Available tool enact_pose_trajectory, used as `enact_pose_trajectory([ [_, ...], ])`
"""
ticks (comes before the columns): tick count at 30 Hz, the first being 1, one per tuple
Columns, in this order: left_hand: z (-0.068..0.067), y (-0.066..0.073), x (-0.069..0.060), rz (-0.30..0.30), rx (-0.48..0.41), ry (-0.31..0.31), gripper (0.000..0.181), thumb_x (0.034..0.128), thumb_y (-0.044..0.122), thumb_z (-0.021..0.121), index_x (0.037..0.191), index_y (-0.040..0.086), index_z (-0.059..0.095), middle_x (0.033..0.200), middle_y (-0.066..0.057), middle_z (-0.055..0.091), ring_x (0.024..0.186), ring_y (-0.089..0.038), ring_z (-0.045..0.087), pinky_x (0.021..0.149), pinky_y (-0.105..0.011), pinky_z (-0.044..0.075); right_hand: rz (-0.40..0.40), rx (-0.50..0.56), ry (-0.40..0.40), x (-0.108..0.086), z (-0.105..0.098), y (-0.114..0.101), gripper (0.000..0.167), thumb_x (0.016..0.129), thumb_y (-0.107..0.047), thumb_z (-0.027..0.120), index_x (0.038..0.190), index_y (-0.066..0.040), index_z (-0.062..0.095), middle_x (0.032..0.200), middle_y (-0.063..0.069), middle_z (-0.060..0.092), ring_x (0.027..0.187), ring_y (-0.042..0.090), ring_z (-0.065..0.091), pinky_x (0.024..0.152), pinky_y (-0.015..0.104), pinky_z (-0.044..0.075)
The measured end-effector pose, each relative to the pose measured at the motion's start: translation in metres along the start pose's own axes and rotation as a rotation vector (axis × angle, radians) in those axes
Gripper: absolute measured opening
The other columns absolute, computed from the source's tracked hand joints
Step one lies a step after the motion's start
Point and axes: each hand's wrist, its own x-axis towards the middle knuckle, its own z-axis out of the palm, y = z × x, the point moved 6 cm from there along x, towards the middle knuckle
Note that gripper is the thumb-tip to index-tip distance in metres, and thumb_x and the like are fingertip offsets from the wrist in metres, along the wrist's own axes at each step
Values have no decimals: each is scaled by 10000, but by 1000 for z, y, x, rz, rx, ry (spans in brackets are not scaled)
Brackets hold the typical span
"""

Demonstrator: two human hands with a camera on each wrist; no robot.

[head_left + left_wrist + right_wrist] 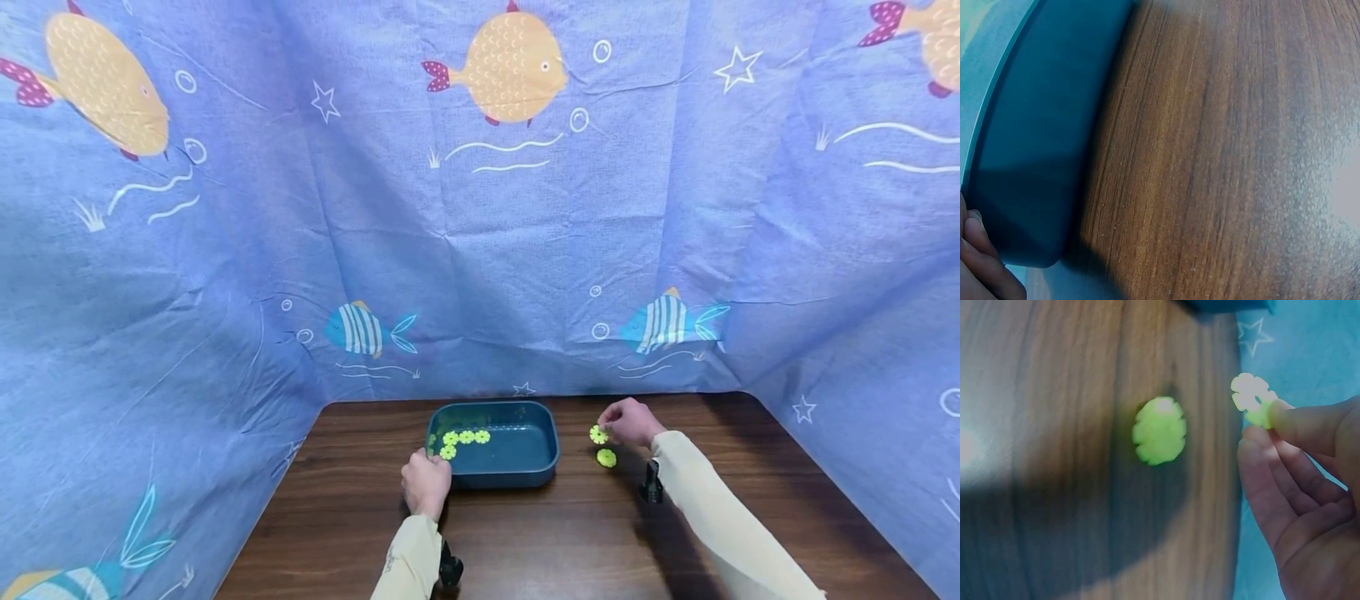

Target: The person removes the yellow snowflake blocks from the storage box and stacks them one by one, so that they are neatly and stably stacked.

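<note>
Left hand [426,483] grips tray [502,480], right hand [633,423] pinches disc [1244,392]

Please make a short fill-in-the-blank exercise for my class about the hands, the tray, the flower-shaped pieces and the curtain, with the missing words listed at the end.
1. In the head view, the left hand grips the blue tray nearer its ____ end (left or right).
2. The right hand pinches a flower-shaped piece, and ____ loose piece lies on the table outside the tray.
3. The large orange animals printed on the curtain are ____.

Missing words: left; one; fish.
</note>
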Motion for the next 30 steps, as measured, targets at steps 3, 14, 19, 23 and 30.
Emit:
enact_pose_trajectory([
  [3, -1, 0, 0, 0, 1, 0, 217, 887, 123, 530, 939, -15, 689, 940, -272, 700, 865, -461, 662, 746, -590, 518, 29, 26, -20, -4, 4, 12, 97, 887, 25, 639, 856, -6, 725, 743, 30, 676, 645, 127, 607, 597, 288, 511],
  [14, 0, -1, 3, 2, 4, -3, 196, 893, 121, 528, 900, -11, 674, 936, -278, 696, 878, -477, 661, 770, -590, 515, 64, 54, -39, -17, 14, 20, 102, 884, 74, 608, 847, 30, 692, 737, 21, 638, 653, 130, 580, 603, 277, 512],
  [19, 0, -2, 2, 9, 2, 2, 197, 894, 122, 530, 886, -11, 675, 928, -277, 699, 866, -475, 661, 776, -592, 516, 57, 52, -30, -18, 19, 23, 94, 860, 70, 615, 831, 25, 692, 721, 20, 628, 647, 129, 571, 602, 276, 507],
  [23, 0, -2, 2, 9, -2, 8, 198, 889, 117, 530, 890, -12, 680, 921, -274, 700, 860, -471, 662, 776, -589, 517, 49, 33, -17, -17, 21, 25, 77, 861, 43, 635, 832, 18, 702, 707, 3, 623, 642, 126, 573, 599, 282, 509],
  [30, -1, 2, -1, -1, -17, 4, 197, 893, 109, 543, 927, -8, 698, 924, -262, 703, 870, -460, 662, 781, -585, 518, 51, -25, 9, -16, 20, 25, 93, 828, 27, 626, 834, -2, 714, 735, 15, 648, 625, 132, 562, 590, 287, 486],
])
